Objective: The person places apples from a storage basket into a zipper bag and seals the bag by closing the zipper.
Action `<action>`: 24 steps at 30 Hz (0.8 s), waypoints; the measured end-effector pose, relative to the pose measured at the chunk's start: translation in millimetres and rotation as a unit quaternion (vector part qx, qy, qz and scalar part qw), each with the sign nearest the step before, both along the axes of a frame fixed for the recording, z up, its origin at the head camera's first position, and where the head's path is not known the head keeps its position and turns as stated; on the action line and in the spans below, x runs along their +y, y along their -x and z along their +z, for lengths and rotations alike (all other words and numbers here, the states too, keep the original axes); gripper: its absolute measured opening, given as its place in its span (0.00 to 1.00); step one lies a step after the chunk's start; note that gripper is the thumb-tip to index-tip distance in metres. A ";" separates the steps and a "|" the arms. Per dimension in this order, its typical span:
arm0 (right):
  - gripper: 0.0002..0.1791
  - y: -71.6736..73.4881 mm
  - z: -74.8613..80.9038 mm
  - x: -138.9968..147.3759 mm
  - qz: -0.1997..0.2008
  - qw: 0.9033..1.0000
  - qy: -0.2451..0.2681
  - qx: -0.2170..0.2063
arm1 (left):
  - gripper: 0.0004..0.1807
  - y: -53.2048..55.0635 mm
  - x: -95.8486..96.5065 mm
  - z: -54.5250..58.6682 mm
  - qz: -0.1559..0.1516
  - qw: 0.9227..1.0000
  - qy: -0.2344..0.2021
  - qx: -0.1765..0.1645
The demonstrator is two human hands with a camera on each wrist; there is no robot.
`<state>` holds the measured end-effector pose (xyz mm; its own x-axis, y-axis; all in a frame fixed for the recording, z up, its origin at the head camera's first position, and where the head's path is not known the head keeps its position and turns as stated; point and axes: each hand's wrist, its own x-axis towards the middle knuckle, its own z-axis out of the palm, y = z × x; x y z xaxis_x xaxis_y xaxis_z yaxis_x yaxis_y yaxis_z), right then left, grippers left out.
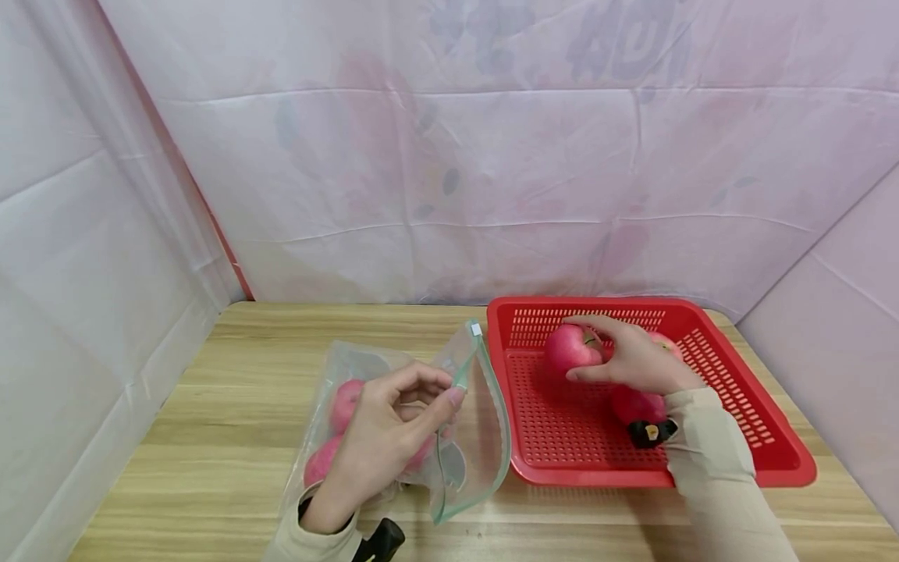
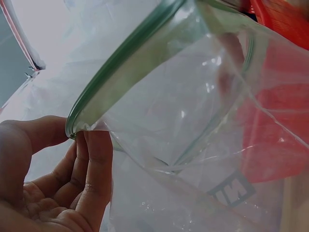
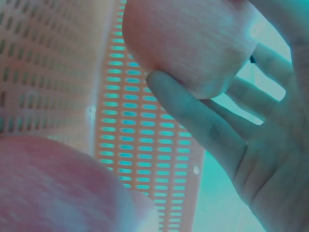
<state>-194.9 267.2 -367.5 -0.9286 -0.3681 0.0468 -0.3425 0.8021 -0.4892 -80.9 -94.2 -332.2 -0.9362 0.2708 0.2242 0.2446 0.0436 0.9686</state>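
Note:
A clear zip bag with a green rim lies on its side, its mouth spread towards the basket. Pink-red apples show through its plastic. Thumb and fingers of my left hand pinch the green zip edge, as the left wrist view shows up close. Over in the red basket, my right hand grips an apple between thumb and fingers. Under that wrist sits a second apple. Another apple is partly hidden behind the hand.
The basket has slotted walls and stands right of the bag, almost against its mouth. A wooden table carries both. Pale printed cloth hangs behind and at both sides. Each wrist wears a black strap mount.

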 end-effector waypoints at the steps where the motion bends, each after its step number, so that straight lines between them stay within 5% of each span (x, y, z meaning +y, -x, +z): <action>1: 0.47 -1.4 1.7 0.9 -0.007 1.000 -0.004 0.005 | 0.08 -0.2 -0.2 -0.2 0.000 1.000 0.000 0.001; 11: 0.44 -10.4 13.1 4.7 -0.012 0.996 0.024 0.089 | 0.07 -1.3 -1.9 -1.7 0.000 1.000 -0.006 0.005; 24: 0.45 -24.7 23.6 -2.9 -0.028 0.988 0.044 0.146 | 0.06 -5.1 -9.6 -2.4 0.011 1.000 0.004 0.016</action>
